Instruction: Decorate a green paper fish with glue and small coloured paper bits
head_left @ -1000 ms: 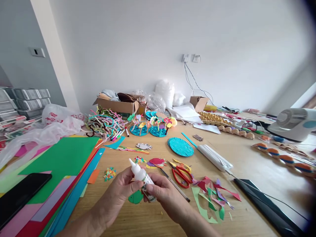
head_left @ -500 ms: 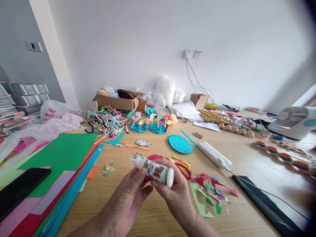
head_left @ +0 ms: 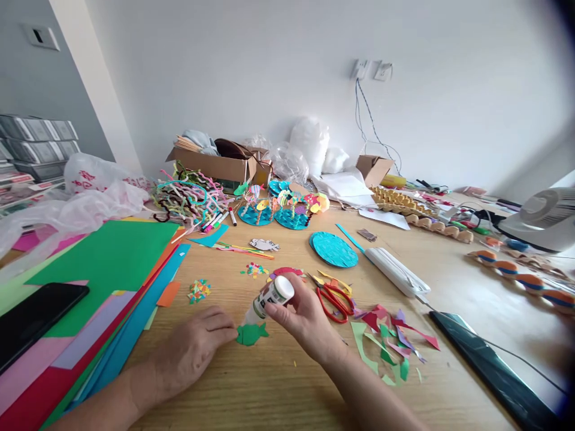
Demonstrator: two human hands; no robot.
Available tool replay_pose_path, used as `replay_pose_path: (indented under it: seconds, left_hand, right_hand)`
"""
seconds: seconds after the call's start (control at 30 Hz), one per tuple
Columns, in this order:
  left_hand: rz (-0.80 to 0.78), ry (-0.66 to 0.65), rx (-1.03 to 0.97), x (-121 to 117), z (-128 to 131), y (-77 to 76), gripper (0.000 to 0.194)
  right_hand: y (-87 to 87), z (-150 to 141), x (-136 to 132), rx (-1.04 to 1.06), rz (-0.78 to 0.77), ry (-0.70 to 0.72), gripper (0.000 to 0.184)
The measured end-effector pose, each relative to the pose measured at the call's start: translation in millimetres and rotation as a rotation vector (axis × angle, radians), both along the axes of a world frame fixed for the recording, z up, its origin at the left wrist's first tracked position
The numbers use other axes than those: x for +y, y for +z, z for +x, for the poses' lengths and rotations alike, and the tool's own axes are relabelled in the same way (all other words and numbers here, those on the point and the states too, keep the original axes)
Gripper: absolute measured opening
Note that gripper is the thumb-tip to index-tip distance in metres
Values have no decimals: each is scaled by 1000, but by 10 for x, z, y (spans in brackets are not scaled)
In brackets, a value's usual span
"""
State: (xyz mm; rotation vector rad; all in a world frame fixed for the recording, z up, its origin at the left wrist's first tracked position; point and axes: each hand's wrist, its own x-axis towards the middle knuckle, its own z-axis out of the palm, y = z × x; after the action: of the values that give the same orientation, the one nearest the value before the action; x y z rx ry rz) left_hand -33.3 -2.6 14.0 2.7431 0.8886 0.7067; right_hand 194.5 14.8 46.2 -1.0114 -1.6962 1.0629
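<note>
My right hand [head_left: 306, 316] is wrapped around a white glue bottle [head_left: 274, 297], which is tilted with its nozzle down. The nozzle tip meets or hovers just over the left part of a green paper fish [head_left: 252, 334] lying on the wooden table [head_left: 251, 389]. My left hand [head_left: 193, 344] rests on the table with its fingers closed together, fingertips at the fish's left edge. Behind the bottle lies a red paper fish [head_left: 287, 273], partly hidden by my right hand. Red-handled scissors [head_left: 335, 299] are just right of that hand.
Small paper confetti piles [head_left: 199, 291] lie ahead of my left hand. Coloured sheets [head_left: 108, 257] with a phone [head_left: 40, 317] cover the left side. Blue discs [head_left: 335, 249], paper scraps [head_left: 386, 335] and a white power strip [head_left: 398, 272] are to the right.
My left hand has let go of the glue bottle and moved down-left to the green fish. My right hand has tipped the bottle nozzle-down over the fish. The view has shifted slightly.
</note>
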Motion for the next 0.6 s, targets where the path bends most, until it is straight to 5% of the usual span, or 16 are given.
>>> replay_pose_path:
  seconds: [0.13,0.6]
  left_hand:
    - [39,-23,27,-38,12,8,42]
    - [82,-53,86,-75,-27,-58,44]
  right_hand:
    - [42,11,-46,-162,51,30,31]
    - [47,-19,-52,-141,88,115,32]
